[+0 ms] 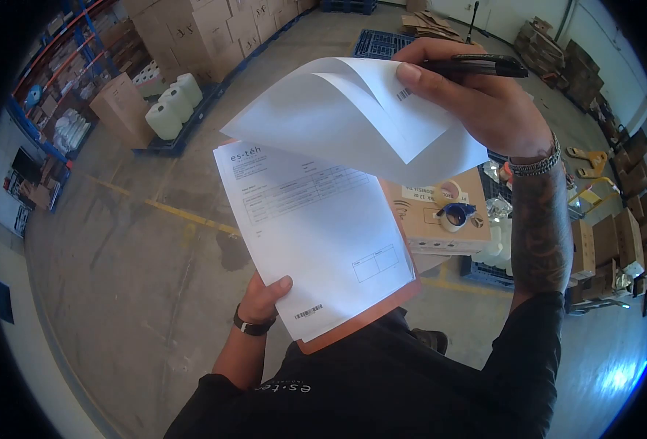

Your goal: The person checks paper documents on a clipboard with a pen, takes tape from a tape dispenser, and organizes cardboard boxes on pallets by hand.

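My left hand point(263, 298) grips the lower left edge of an orange-brown clipboard point(371, 311), its thumb on top of the papers. On the board lies a stack of printed sheets point(301, 241) with a table, a signature box and a barcode. My right hand point(477, 91) pinches several lifted sheets point(323, 110) by their lower edge, folding them up and away from the stack. A black pen point(484, 66) is also held in that hand, lying across the fingers. The upper end of the clipboard is hidden under the raised paper.
A cardboard box point(444, 233) with a tape dispenser point(455, 215) on it stands beyond the clipboard. White jugs point(166, 117) sit on a blue pallet at left, near stacked cartons point(213, 33). A yellow pallet jack point(590, 161) and more boxes line the right.
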`<action>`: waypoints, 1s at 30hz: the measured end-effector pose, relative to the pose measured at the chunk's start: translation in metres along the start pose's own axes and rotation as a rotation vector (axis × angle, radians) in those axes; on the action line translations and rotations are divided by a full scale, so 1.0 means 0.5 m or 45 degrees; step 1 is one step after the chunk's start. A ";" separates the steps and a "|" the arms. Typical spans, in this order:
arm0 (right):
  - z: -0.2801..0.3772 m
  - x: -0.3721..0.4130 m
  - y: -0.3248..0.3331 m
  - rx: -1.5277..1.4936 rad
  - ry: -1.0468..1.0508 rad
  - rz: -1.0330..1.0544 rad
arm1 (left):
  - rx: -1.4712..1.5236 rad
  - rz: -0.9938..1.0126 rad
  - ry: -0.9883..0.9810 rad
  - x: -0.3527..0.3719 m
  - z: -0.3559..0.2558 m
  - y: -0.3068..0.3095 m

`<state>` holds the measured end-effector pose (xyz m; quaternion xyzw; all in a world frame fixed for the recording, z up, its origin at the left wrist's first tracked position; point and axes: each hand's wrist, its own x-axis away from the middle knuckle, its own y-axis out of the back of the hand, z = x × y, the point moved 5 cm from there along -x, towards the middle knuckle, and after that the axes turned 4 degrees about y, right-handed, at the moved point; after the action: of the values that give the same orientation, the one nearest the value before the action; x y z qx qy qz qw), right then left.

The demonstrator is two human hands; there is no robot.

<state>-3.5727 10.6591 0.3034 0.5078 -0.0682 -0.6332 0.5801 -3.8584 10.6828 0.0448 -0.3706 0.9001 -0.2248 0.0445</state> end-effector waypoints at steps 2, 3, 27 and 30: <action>0.000 0.005 0.000 -0.012 -0.023 0.004 | -0.004 0.008 -0.001 -0.001 0.002 0.000; 0.000 0.007 0.000 -0.030 -0.033 0.001 | -0.009 0.009 -0.001 -0.001 0.005 0.002; -0.142 0.331 -0.292 -0.588 -0.694 -0.293 | 0.156 0.032 -0.259 0.015 0.033 0.132; -0.122 0.356 -0.368 -1.037 -0.961 -0.298 | -0.024 0.017 -0.219 0.027 0.042 0.147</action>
<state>-3.6173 10.6049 0.0500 -0.0141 0.0358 -0.8062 0.5904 -3.9105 10.7115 -0.0048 -0.3829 0.8974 -0.1834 0.1197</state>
